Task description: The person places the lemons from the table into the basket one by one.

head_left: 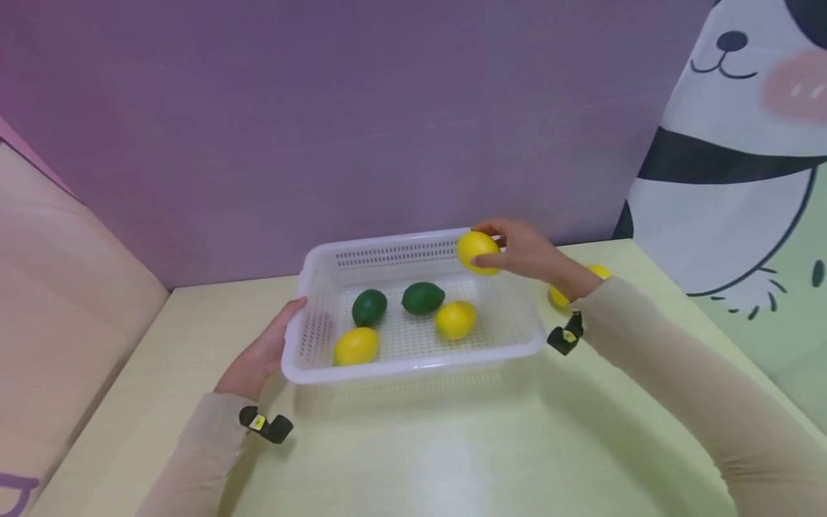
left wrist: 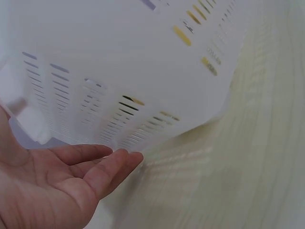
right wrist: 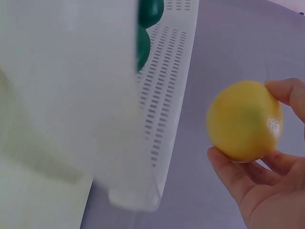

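My right hand point(head_left: 528, 251) pinches a yellow lemon point(head_left: 474, 250) between thumb and fingers, over the back right corner of a white plastic basket point(head_left: 413, 368). In the right wrist view this lemon point(right wrist: 244, 121) is held at the fingertips, apart from the basket. At the basket's left end my left hand point(head_left: 261, 353) holds it, thumb at the rim and fingertips point(left wrist: 127, 160) against the slotted outside. Inside lie two dark green limes point(head_left: 423, 298) and two more lemons, one point(head_left: 357, 347) at the front left, the other point(head_left: 455, 320) right of the middle.
More yellow fruit point(head_left: 557, 296) lies on the table right of the basket, partly hidden by my right wrist. The pale table point(head_left: 413, 445) extends in front. A purple wall covering point(head_left: 388, 143) stands behind, and a panda picture point(head_left: 730, 230) is at the right.
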The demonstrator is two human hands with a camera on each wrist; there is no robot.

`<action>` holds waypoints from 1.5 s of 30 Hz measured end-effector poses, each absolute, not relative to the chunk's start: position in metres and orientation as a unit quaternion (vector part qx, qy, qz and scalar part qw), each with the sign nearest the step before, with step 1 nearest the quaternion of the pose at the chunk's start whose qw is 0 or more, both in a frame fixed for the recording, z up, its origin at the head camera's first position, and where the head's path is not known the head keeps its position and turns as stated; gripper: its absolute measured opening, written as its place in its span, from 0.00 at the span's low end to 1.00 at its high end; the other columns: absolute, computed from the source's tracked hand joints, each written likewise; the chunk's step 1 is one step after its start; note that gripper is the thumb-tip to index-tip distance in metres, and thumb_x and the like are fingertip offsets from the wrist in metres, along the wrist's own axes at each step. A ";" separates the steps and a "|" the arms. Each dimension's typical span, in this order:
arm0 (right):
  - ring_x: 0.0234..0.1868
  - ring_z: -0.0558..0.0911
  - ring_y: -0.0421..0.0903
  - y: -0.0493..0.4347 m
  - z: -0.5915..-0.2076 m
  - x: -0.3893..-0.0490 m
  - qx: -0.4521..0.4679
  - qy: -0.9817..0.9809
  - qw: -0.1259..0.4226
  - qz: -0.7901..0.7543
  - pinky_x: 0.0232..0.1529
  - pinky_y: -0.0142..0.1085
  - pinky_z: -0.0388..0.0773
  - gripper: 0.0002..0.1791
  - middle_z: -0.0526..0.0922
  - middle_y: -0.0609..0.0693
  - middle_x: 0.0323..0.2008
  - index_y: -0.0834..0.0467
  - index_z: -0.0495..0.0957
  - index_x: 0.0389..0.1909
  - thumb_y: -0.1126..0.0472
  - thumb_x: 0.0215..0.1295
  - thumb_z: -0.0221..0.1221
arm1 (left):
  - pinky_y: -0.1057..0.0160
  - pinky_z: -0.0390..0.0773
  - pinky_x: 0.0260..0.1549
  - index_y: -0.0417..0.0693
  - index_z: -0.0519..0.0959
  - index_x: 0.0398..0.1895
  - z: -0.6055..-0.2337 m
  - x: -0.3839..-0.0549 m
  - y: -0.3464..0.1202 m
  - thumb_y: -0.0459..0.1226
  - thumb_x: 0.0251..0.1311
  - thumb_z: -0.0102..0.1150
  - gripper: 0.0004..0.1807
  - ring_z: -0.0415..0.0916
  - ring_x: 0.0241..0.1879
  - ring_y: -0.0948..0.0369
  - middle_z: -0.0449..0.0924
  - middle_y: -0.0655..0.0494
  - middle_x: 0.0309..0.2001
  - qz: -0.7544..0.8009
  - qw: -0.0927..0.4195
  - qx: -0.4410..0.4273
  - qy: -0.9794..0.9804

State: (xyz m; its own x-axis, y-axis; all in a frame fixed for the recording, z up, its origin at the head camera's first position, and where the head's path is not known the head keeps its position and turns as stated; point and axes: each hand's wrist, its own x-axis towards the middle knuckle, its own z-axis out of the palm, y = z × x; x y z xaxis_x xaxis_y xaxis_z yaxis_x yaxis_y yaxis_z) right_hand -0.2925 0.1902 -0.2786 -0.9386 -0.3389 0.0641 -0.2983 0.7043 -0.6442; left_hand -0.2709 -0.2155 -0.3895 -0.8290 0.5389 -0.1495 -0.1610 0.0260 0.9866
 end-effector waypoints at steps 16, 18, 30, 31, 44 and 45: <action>0.46 0.75 0.49 0.150 -0.262 -0.307 -0.176 0.911 0.063 -0.368 0.48 0.39 0.76 0.30 0.75 0.52 0.54 0.58 0.69 0.60 0.54 0.58 0.64 | 0.42 0.70 0.54 0.46 0.32 0.74 -0.392 -0.272 -0.213 0.58 0.69 0.18 0.39 0.64 0.60 0.44 0.46 0.26 0.66 0.695 0.264 0.143 0.653; 0.46 0.75 0.50 0.144 -0.262 -0.309 -0.181 0.908 0.064 -0.372 0.47 0.39 0.77 0.29 0.75 0.52 0.54 0.59 0.69 0.60 0.55 0.58 0.64 | 0.41 0.69 0.54 0.46 0.32 0.74 -0.393 -0.272 -0.213 0.59 0.69 0.19 0.39 0.64 0.60 0.44 0.46 0.26 0.66 0.695 0.264 0.144 0.653; 0.49 0.73 0.49 0.109 -0.279 -0.319 -0.176 0.907 0.088 -0.371 0.51 0.38 0.76 0.28 0.74 0.52 0.54 0.59 0.70 0.58 0.55 0.58 0.64 | 0.41 0.69 0.55 0.46 0.32 0.74 -0.393 -0.266 -0.213 0.60 0.67 0.20 0.41 0.64 0.61 0.44 0.44 0.25 0.67 0.688 0.260 0.129 0.665; 0.49 0.73 0.49 0.107 -0.281 -0.319 -0.180 0.907 0.089 -0.369 0.51 0.38 0.75 0.28 0.74 0.52 0.54 0.59 0.70 0.58 0.55 0.58 0.64 | 0.41 0.69 0.55 0.46 0.32 0.74 -0.393 -0.266 -0.213 0.60 0.67 0.20 0.41 0.65 0.60 0.44 0.45 0.26 0.67 0.688 0.261 0.129 0.665; 0.46 0.74 0.47 0.074 -0.302 -0.319 -0.256 0.907 0.163 -0.291 0.50 0.36 0.74 0.25 0.75 0.51 0.50 0.56 0.69 0.52 0.52 0.56 0.65 | 0.42 0.70 0.54 0.48 0.31 0.74 -0.391 -0.264 -0.215 0.59 0.69 0.18 0.38 0.65 0.60 0.45 0.46 0.27 0.66 0.686 0.255 0.134 0.668; 0.46 0.74 0.47 0.071 -0.303 -0.319 -0.262 0.907 0.169 -0.282 0.50 0.36 0.74 0.25 0.75 0.52 0.50 0.56 0.69 0.51 0.52 0.56 0.65 | 0.41 0.69 0.55 0.48 0.31 0.74 -0.391 -0.264 -0.215 0.59 0.69 0.18 0.38 0.64 0.61 0.44 0.45 0.26 0.67 0.687 0.255 0.134 0.667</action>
State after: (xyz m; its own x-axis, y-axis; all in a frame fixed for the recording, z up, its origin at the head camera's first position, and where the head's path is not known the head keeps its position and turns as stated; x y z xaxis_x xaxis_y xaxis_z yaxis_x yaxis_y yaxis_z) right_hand -0.3187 0.0711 -0.3031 -0.8051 -0.5713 -0.1596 -0.3806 0.7039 -0.5997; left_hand -0.2638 -0.2155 -0.3909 -0.8342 0.5287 -0.1568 -0.1720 0.0207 0.9849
